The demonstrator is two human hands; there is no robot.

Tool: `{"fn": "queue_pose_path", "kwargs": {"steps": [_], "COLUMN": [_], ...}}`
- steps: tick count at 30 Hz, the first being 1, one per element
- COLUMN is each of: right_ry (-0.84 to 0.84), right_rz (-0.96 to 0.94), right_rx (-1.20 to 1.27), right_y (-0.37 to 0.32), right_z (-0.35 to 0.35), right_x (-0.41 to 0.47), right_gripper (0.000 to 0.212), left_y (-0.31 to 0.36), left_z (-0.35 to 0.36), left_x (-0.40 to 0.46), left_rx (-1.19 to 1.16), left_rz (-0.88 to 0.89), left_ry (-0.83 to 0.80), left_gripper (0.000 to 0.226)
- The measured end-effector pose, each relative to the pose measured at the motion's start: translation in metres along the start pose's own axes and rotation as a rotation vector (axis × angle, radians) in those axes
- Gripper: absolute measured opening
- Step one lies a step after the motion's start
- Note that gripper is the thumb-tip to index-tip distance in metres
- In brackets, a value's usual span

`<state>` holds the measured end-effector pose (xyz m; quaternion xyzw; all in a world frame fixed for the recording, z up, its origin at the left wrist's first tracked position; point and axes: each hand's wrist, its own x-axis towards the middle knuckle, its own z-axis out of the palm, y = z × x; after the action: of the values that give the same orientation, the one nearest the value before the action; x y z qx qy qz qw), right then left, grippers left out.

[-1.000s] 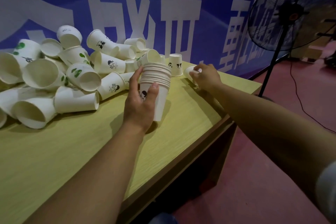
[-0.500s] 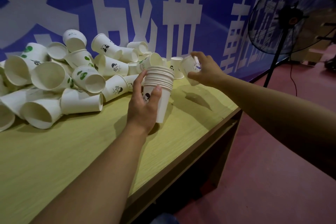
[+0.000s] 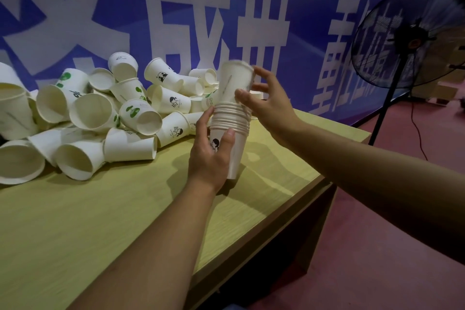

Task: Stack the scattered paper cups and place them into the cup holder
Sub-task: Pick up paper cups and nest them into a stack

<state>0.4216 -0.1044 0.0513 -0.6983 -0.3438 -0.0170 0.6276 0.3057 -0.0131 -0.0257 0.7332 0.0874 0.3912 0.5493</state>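
The left hand (image 3: 210,158) grips the stack of nested cups (image 3: 231,133) around its lower half, thumb on the near side and fingers curled round the far side, holding it upright with its base just above or on the bench (image 3: 125,209); which of the two I cannot tell. The rims bunch together in a tight band near the top of the stack.

Up top, the right hand (image 3: 266,106) holds a single cup (image 3: 235,80), mouth up, its bottom already sunk into the mouth of the stack. The thumb presses on the near side of that cup, the fingers are spread and lightly curved round its far side near the rim. The cup looks slightly blurred and leans a touch to the right.

To the left, a heap of loose cups (image 3: 88,113) lies scattered on the bench, most of them on their sides with open mouths facing this way, some printed with green leaves, others with small black figures. The heap reaches right up to the left hand's fingers.

Behind the bench hangs a blue banner (image 3: 251,7) with large white characters. At far right a standing fan (image 3: 412,35) rises from the red floor (image 3: 377,246), its cable trailing down beside the pole.
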Motion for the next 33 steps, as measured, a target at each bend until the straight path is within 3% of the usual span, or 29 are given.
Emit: {"fn": "queue_pose_path", "kwargs": {"steps": [3,10,16,22,26,33], "right_ry": [-0.021,-0.129,-0.204,-0.028,-0.069,-0.121], "right_rz": [-0.019,-0.069,-0.083,-0.094,-0.084,-0.075], "right_rx": [-0.068,-0.072,-0.094,-0.395,-0.588,-0.623], "right_y": [0.002,0.007,0.008,0.033,0.050,0.069], "right_z": [0.001,0.012,0.016,0.024,0.033,0.040], "right_x": [-0.005,-0.023,-0.008,0.040,0.074,0.092], "right_gripper": [0.049,0.038,0.031,0.063,0.086,0.087], "left_y": [0.000,-0.004,-0.008,-0.012,-0.020,-0.023], "left_z": [0.001,-0.002,-0.018,-0.027,-0.026,-0.023], "left_x": [0.000,0.006,0.017,0.024,0.030,0.034], "left_rx": [0.011,0.069,0.242,0.226,0.213,0.224], "left_rz": [0.005,0.008,0.104,0.136,0.142,0.204], "left_ry": [-0.010,0.055,0.202,0.262,0.334,0.328], "left_gripper": [0.067,0.089,0.087,0.085,0.079,0.090]}}
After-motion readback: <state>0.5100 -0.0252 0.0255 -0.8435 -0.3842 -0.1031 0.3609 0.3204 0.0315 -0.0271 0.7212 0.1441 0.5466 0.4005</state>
